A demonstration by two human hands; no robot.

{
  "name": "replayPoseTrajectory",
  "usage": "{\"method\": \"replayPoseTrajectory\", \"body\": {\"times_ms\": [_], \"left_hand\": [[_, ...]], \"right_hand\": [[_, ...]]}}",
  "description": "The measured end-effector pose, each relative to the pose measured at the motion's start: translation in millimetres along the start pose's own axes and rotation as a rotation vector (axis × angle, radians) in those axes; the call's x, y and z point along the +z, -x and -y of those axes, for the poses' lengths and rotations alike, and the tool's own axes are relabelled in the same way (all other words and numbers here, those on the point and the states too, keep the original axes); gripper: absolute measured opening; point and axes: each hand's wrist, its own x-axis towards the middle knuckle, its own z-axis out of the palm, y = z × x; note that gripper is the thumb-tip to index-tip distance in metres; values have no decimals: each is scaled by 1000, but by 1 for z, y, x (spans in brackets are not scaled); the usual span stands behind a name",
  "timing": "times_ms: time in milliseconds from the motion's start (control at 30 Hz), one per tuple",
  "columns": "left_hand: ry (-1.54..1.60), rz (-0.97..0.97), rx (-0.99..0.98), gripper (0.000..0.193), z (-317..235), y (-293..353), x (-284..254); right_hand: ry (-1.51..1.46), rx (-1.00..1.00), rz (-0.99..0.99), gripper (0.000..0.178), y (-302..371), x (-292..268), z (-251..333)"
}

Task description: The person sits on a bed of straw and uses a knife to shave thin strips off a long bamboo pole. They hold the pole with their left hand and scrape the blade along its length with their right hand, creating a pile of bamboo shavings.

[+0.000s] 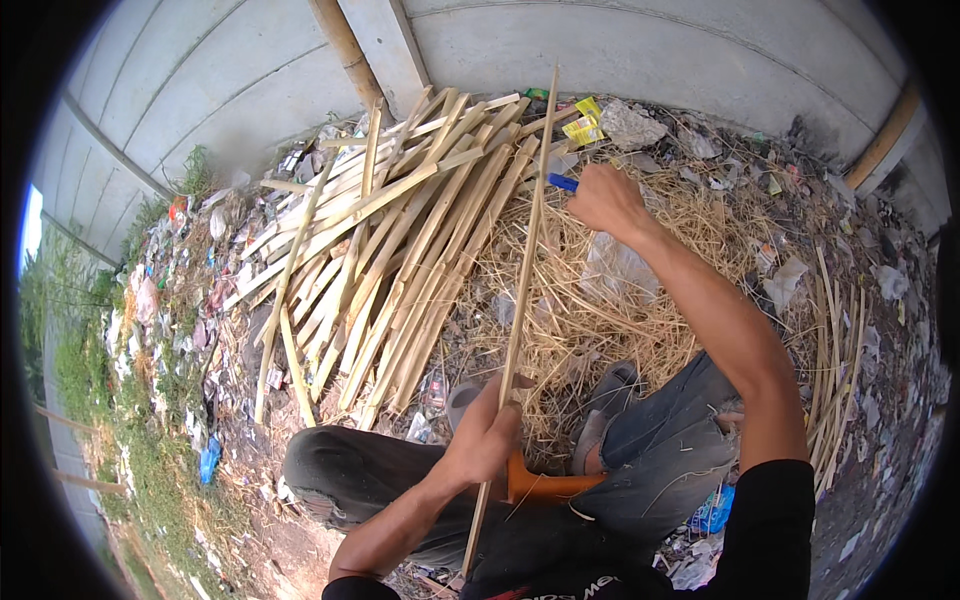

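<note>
A long, thin bamboo strip (527, 265) slants upward from my lap, its far end near the wall. My left hand (487, 436) is closed round its lower part, close to my knees. Farther up, my right hand (608, 202) is shut in a fist on a small blue tool (563, 182). The tool's blue end meets the strip or lies right beside it; any blade is too small to make out. Left of the strip lies a large heap of split bamboo slats (400, 240). Pale shavings (640, 330) cover the ground beneath my right arm.
An orange support (545, 487), perhaps a stool, shows between my legs. Thin strips (838, 370) lie at the right. Litter covers the ground, with a yellow packet (583, 127) near the concrete wall (640, 50). A bamboo pole (350, 50) leans there. Weeds (85, 370) grow at left.
</note>
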Motion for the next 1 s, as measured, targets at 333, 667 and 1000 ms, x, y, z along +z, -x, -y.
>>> {"method": "replayPoseTrajectory", "body": {"times_ms": [333, 667, 1000], "left_hand": [[-104, 111, -27, 42, 3, 0, -24], [-85, 30, 15, 38, -12, 4, -21], [-426, 310, 107, 38, 40, 68, -40]], "right_hand": [[29, -132, 25, 27, 40, 4, -3], [-49, -297, 178, 25, 71, 34, 24], [-92, 342, -310, 31, -21, -22, -164]]}}
